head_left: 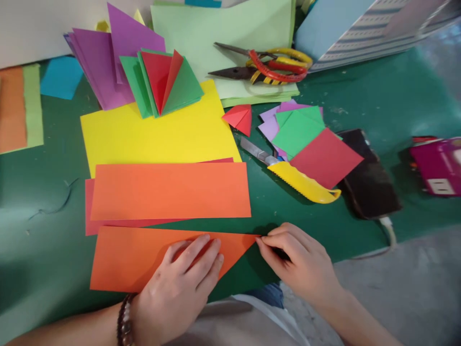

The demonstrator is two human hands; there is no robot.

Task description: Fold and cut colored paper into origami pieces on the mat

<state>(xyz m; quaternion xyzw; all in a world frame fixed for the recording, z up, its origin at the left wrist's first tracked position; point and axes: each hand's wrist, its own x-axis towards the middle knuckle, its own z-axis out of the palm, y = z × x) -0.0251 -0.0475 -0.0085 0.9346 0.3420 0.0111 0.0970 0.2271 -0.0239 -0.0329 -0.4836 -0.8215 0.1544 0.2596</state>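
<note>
A strip of orange paper (126, 257) lies on the green table near its front edge, its right end narrowing to a folded point. Flat on this strip rests my left hand (183, 283), fingers stretched out. My right hand (298, 259) pinches the pointed tip between thumb and forefinger. Just beyond lies another orange paper strip (171, 191), on top of a red sheet (89, 206) that is mostly covered. Behind these is a yellow sheet (154, 137).
Scissors and pliers (266, 65) rest on pale green sheets (223, 24). A yellow-handled cutter (302, 182) lies right of the strips, beside small paper squares (326, 158) and a phone (374, 178). Folded purple (97, 67) and green papers (187, 89) stand at the back left.
</note>
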